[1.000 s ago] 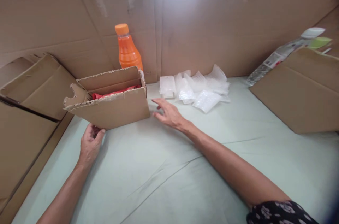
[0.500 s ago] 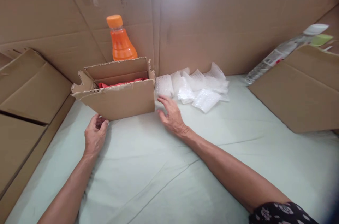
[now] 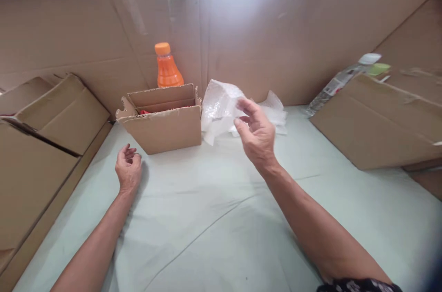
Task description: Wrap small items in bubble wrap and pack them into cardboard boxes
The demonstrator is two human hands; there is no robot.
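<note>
A small open cardboard box (image 3: 165, 131) stands on the pale green cloth, with something red (image 3: 144, 112) partly showing inside. My left hand (image 3: 128, 167) rests on the cloth just off the box's lower left corner, its fingers loosely curled and holding nothing. To the right of the box, my right hand (image 3: 258, 137) has a sheet of bubble wrap (image 3: 221, 105) at its fingertips, raised beside the box's right side. Behind that hand lie more pieces of bubble wrap (image 3: 274, 110) on the cloth.
An orange bottle (image 3: 169, 71) stands behind the box against a tall cardboard wall (image 3: 262, 43). Larger cardboard boxes flank the cloth at left (image 3: 65, 114) and right (image 3: 383, 121). The right one holds a clear plastic bottle (image 3: 331, 87) leaning at its far side and something green (image 3: 379, 69).
My right hand has moved right and lifted a sheet of bubble wrap from the pile. My left hand has come slightly away from the box's corner. The view has tilted up.
</note>
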